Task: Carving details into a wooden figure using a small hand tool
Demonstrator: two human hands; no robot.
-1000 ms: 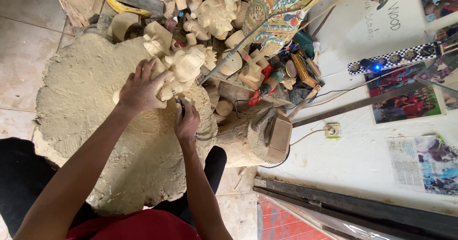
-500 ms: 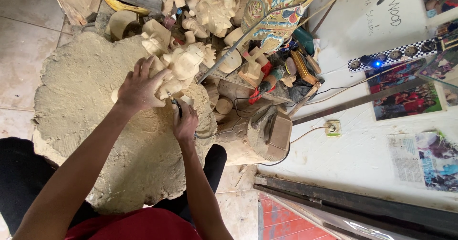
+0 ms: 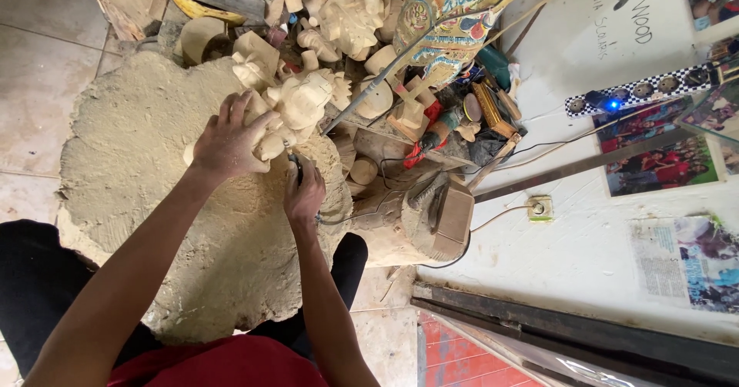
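Observation:
A pale carved wooden figure (image 3: 296, 106) rests on a large, dust-covered wooden stump (image 3: 146, 202). My left hand (image 3: 227, 141) lies over the figure's near side and grips it. Just to its right, my right hand (image 3: 304, 195) is closed around a small dark rotary tool (image 3: 295, 165) whose tip touches the carving. A thin cable (image 3: 346, 216) runs from that hand off to the right.
Several unpainted wood carvings (image 3: 346, 14) and a painted carving (image 3: 446, 29) are piled beyond the stump. Hand tools (image 3: 477, 118) and a dusty motor box (image 3: 439, 218) lie to the right. A white wall with pictures (image 3: 662, 160) and a power strip (image 3: 647, 91) follows.
Both hands stay on the carving and tool; the right hand has shifted only slightly against the figure.

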